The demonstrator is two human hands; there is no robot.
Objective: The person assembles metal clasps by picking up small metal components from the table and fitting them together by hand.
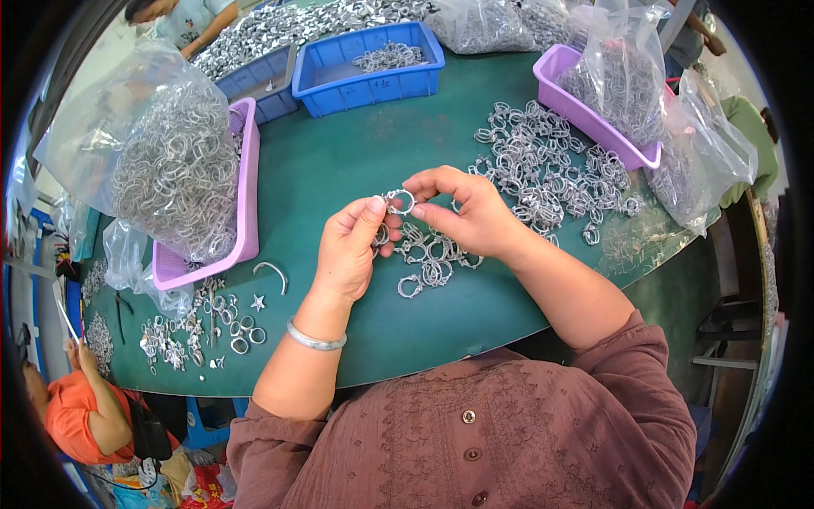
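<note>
Over the green table, my left hand (349,244) pinches a silver-grey metal ring (409,208) between thumb and forefinger. More rings (381,236) are tucked against its lower fingers. My right hand (465,212) closes thumb and forefinger on the same ring's right side; its other fingers are curled and partly hidden. Below the hands lies a small group of similar rings (437,270). A large heap of linked-looking grey rings (534,165) spreads to the right, beyond my right hand.
A purple basket (248,191) with a bulging bag of rings (174,174) stands left, another purple basket (593,123) at right. A blue bin (366,95) sits at the back. Loose rings and star pieces (178,343), a curved strip (273,273) and pliers (120,316) lie front left. Other people work nearby.
</note>
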